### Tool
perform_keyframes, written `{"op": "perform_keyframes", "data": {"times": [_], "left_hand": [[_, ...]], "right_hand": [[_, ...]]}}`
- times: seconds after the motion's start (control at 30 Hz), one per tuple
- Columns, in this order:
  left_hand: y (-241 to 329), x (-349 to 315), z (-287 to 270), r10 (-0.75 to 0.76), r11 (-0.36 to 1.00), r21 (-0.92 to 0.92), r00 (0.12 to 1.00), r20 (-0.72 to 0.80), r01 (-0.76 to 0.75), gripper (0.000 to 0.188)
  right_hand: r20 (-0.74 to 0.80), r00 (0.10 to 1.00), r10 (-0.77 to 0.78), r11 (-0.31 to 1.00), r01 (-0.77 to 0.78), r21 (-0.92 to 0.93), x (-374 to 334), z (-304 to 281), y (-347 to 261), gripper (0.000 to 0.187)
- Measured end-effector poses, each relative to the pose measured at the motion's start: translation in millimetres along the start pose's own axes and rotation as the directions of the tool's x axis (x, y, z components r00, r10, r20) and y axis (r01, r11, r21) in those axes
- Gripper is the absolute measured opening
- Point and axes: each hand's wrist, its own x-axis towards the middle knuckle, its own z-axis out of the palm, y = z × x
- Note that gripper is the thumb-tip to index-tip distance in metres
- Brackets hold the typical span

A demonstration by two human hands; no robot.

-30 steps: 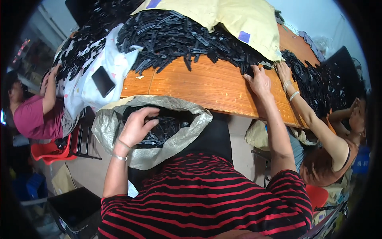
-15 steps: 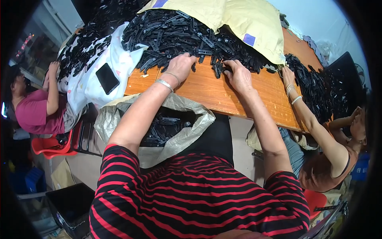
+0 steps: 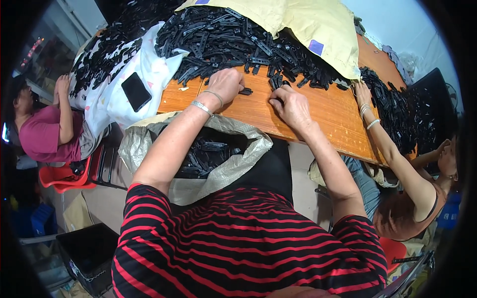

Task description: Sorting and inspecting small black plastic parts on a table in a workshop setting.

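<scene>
A large heap of slim black plastic pieces (image 3: 213, 39), some slotted, covers the far part of the wooden table. My left hand (image 3: 224, 85) is closed just in front of the heap, with the end of a black plastic piece (image 3: 245, 91) sticking out at its fingers. To the right, my right hand (image 3: 293, 107) rests over the table with fingers curled and closed on a black plastic piece (image 3: 285, 83). Other black pieces lie right against its fingertips. Below my left forearm, an open woven sack (image 3: 256, 141) holds more black pieces.
A yellowish sack (image 3: 318, 25) lies over the heap's back. A phone (image 3: 136, 92) rests on white cloth (image 3: 112, 107) at left. One person (image 3: 47, 126) sits at left; another person's hand (image 3: 363, 94) touches the table edge at right. A black crate (image 3: 87, 253) stands lower left.
My right hand has drawn back slightly toward me, and black pieces at its fingertips have shifted. The left hand has turned a little, its fingers curled in more. My view has shifted slightly.
</scene>
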Motion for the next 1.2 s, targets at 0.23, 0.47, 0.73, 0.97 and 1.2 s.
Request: {"op": "perform_keyframes", "data": {"times": [0.23,0.47,0.73,0.97,1.2], "left_hand": [[-7.6,-10.9,3.1,0.097,0.995,-0.004,0.994,-0.051,-0.097,0.016],[-8.3,-14.3,8.7,0.207,0.977,0.056,0.978,-0.005,-0.206,0.02],[-0.6,-18.8,9.9,-0.047,0.384,-0.866,0.944,0.328,0.32,0.021],[33.3,-36.1,4.4,0.047,0.105,-0.951,0.953,0.298,0.292,0.032],[39.5,-42.7,11.1,-0.061,0.164,-0.984,0.996,0.062,0.071,0.032]], "right_hand": [[0.167,0.986,0.012,0.989,0.012,-0.144,1.8,-2.4,1.7,0.022],[0.25,0.968,0.032,0.992,0.0,-0.127,10.3,-6.9,4.8,0.034],[0.242,0.943,0.227,0.75,-0.328,0.575,13.9,-7.7,6.1,0.033],[0.074,0.904,0.421,0.148,-0.148,0.978,23.2,4.2,-15.3,0.018],[0.003,0.87,0.492,0.098,-0.059,0.993,27.6,1.5,-42.2,0.02]]}}
